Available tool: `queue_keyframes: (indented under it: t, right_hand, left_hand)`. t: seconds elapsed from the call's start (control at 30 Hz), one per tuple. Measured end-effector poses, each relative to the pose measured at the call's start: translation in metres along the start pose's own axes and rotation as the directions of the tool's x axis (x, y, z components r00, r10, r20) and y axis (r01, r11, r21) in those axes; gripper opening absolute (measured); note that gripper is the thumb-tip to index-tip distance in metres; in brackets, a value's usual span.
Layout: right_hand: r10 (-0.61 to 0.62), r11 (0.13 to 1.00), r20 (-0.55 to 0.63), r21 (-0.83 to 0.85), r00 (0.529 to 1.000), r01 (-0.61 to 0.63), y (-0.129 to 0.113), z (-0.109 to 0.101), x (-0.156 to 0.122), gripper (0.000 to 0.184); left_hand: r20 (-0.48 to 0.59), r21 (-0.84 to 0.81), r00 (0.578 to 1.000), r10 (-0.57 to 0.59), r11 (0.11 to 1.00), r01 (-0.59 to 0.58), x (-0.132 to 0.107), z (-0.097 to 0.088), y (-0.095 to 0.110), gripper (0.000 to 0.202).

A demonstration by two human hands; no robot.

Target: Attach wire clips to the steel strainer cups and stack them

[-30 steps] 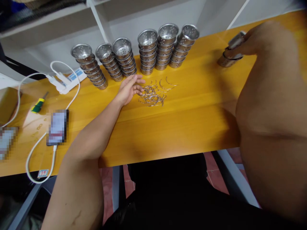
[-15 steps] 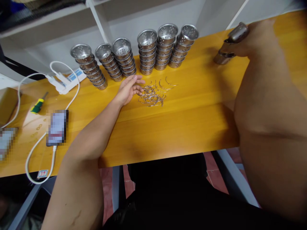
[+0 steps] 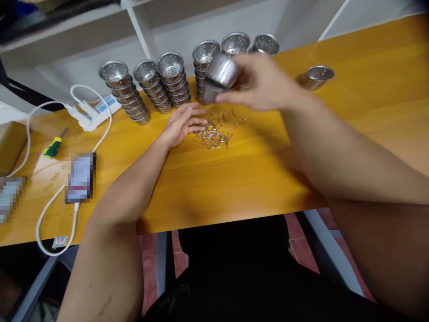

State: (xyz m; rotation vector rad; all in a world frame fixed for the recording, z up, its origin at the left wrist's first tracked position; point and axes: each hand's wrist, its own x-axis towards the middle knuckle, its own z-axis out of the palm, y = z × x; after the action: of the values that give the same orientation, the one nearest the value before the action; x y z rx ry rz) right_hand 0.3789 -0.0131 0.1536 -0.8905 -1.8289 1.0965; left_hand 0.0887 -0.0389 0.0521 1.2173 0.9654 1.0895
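My right hand (image 3: 259, 82) is in the air above the table, closed around a small perforated steel cup (image 3: 219, 77), blurred by motion. It hovers in front of the stacks of steel cups (image 3: 169, 80) and over a pile of thin wire rings (image 3: 214, 132). My left hand (image 3: 182, 123) rests flat on the yellow table (image 3: 234, 174), fingers stretched out and touching the left edge of the wire pile. A single steel cup (image 3: 317, 76) stands alone at the far right of the table.
A white power strip (image 3: 95, 112) with a looping white cable (image 3: 50, 210) lies at the left. A phone (image 3: 80, 177) and a green-handled screwdriver (image 3: 53, 145) lie near it. A white shelf frame stands behind the table.
My right hand has swung from the far right to the middle, carrying one steel cup. Another cup stays standing at the right. The left hand has not moved.
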Motion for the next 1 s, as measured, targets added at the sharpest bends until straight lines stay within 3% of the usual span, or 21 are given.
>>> queue_keyframes:
  t: [0.07,0.13,0.23,0.43,0.63,0.8,1.0]
  right_hand:
    - [-0.115,0.983,0.085,-0.137,0.99,0.126,0.023,0.047,0.0,0.044]
    - [-0.188,0.968,0.101,-0.148,0.977,0.202,0.05,0.08,-0.001,0.051]
    - [-0.227,0.961,0.066,-0.145,0.972,0.235,0.079,0.1,-0.005,0.057]
    - [-0.213,0.966,0.055,-0.134,0.975,0.219,0.079,0.089,-0.005,0.056]
    - [-0.188,0.978,0.074,-0.074,0.979,0.193,0.077,0.074,0.003,0.044]
    - [-0.18,0.976,0.048,-0.119,0.983,0.185,0.086,0.072,0.01,0.033]
    - [0.017,0.995,0.01,0.097,1.0,-0.018,0.079,0.07,0.011,0.051]
  left_hand:
    - [0.027,-0.029,1.0,0.01,1.0,-0.009,0.0,-0.002,-0.003,0.066]
    - [0.028,-0.037,0.999,0.016,0.999,-0.015,0.002,-0.004,-0.005,0.07]
    - [0.0,-0.003,1.0,0.024,1.0,-0.024,0.005,-0.009,-0.008,0.073]
    - [-0.037,0.069,0.99,0.133,0.989,-0.13,0.009,-0.01,-0.01,0.092]
    - [-0.081,0.174,0.983,0.167,0.973,-0.151,0.01,-0.013,-0.008,0.099]
    - [-0.052,0.366,0.955,0.292,0.895,-0.254,0.01,-0.016,-0.005,0.102]
    - [-0.029,0.473,0.927,0.375,0.822,-0.318,0.0,-0.008,0.009,0.087]
